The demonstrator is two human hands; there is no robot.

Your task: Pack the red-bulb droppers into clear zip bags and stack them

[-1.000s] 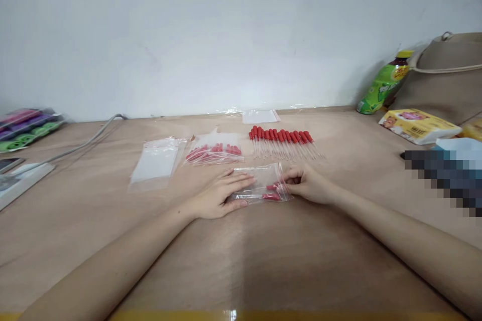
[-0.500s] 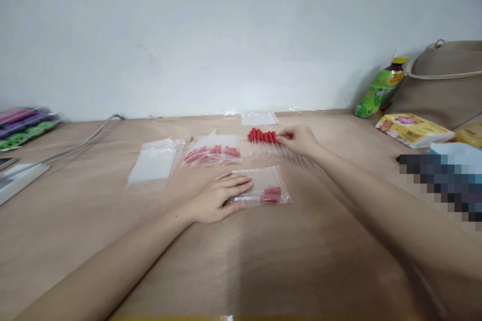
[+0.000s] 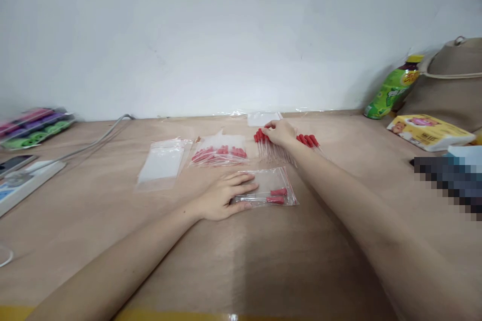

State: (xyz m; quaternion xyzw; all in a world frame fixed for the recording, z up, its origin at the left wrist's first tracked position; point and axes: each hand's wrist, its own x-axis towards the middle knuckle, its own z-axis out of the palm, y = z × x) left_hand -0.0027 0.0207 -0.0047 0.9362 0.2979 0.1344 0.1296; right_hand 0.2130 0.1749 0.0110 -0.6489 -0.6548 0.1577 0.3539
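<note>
Your left hand (image 3: 224, 199) is lying flat, gripping nothing, probably steadying the clear bag (image 3: 265, 180) beneath its fingers, two red-topped droppers (image 3: 278, 192) inside; your right hand (image 3: 280, 134) is sitting over the dropper row (image 3: 259, 137), its hold too hidden to tell.

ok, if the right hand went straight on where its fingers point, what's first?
Right hand: likely the red-topped droppers at the row's left end, very close ahead; can't tell if it's touching them.
</note>
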